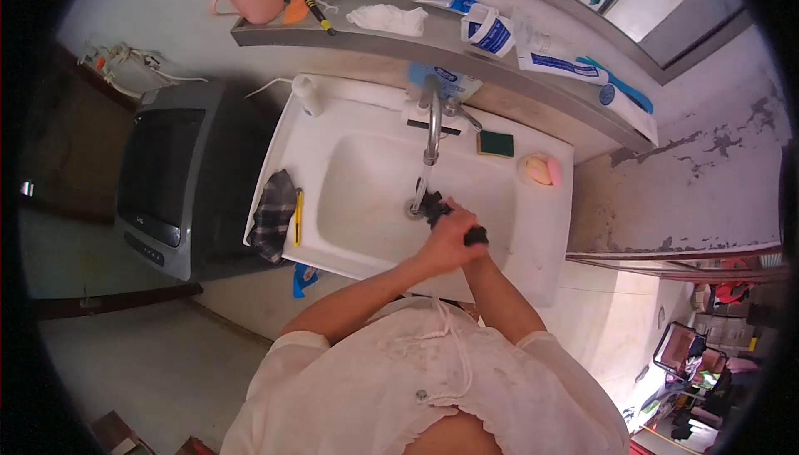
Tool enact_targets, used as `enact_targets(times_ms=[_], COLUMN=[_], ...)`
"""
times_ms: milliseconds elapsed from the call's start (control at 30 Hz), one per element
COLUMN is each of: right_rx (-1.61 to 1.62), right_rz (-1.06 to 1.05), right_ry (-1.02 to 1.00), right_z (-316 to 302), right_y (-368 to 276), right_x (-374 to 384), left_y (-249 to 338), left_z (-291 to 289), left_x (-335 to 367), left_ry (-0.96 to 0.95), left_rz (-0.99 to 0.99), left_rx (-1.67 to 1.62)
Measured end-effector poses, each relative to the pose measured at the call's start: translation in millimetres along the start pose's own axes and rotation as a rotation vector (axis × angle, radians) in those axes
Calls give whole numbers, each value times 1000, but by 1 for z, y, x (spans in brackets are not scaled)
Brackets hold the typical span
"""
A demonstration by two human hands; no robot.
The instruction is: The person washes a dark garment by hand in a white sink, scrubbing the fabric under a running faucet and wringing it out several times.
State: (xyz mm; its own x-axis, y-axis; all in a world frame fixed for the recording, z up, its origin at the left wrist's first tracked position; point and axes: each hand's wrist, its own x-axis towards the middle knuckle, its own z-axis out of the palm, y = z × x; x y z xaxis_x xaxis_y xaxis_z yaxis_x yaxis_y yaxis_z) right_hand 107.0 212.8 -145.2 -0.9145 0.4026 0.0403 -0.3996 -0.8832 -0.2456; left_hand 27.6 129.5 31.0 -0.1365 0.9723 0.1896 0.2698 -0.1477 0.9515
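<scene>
1. Forearms are angled inward over the near rim of the white basin, the left one from the left, the right one more steeply from below.

2. The left hand is held uppermost, its fingers clenched around crumpled black cloth. The right hand is mostly covered by it, so its grip cannot be told.

3. The black cloth is held low over the basin. Its long axis is slanted: a short tuft is exposed on the right, next to the right wrist, while the longer end is pointed away from the body and leftward, past the left hand's knuckles. Which hand is nearer that far end cannot be judged, as the right fingers are hidden.

4. Just beside that far end, the drain is seen, with what looks like a stream of water above it.

5. Beyond, the spout of the metal tap is aimed toward the body, roughly in line with the drain. A dark green sponge is set to its right.
</scene>
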Motion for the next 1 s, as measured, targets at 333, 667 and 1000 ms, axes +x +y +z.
enact_targets(times_ms=[333,667,1000], right_rx=[-447,-89,-1366], right_rz=[-47,-234,-152], right_ry=[670,233,768], right_z=[170,119,155], right_y=[14,9,-7], right_x=[45,44,58], left_y=[-81,-26,-41], left_z=[-75,-27,-55], left_x=[8,20,46], left_ry=[356,374,479], left_rz=[-737,86,-415], left_rx=[-1531,558,50])
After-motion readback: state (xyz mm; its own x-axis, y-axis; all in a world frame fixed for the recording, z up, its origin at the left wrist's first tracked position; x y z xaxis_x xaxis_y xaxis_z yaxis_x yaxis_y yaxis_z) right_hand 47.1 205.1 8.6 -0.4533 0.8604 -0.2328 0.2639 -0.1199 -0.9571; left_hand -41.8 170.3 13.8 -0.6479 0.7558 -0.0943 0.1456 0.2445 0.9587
